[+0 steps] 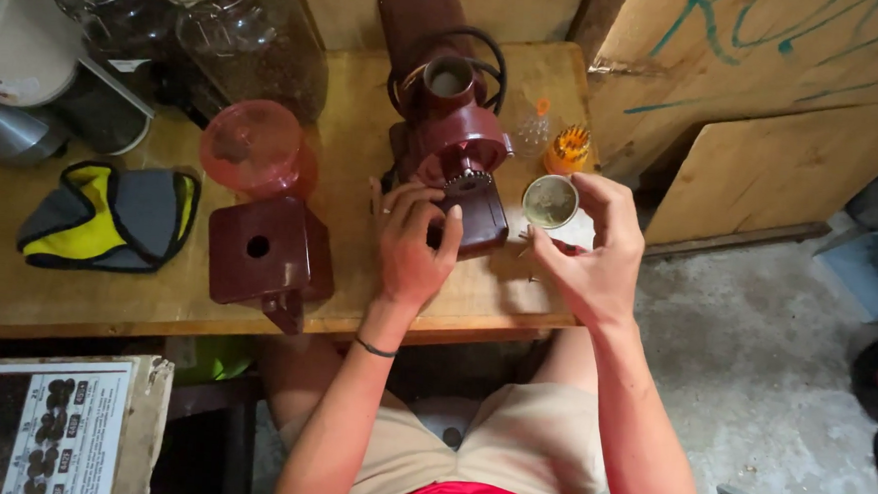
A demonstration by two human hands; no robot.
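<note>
Head view, looking down at a wooden table. Person seated at its front edge, both forearms raised over it.

Left hand: fingers curled and bunched, tips resting on the front lower body of a dark red grinder. Thumb lies close beside the index finger; the hand grips or presses the machine's front block, exact contact hidden under the fingers. Thin dark band on the wrist.

Right hand: holds 1 small round metal ring part upright, just right of the grinder and above the table edge. Thumb and index pinch its rim; the other fingers are loosely spread behind it. A small dark red piece shows below the palm; cannot tell what it is.

Grinder stands mid-table, top opening bare, black cable looped behind it.

Left of the hand: dark red box-shaped cover with 1 round hole, and a pink translucent hopper. Further left: yellow-grey cloth, glass jars. Right of grinder: orange screwdriver-bit holder.
</note>
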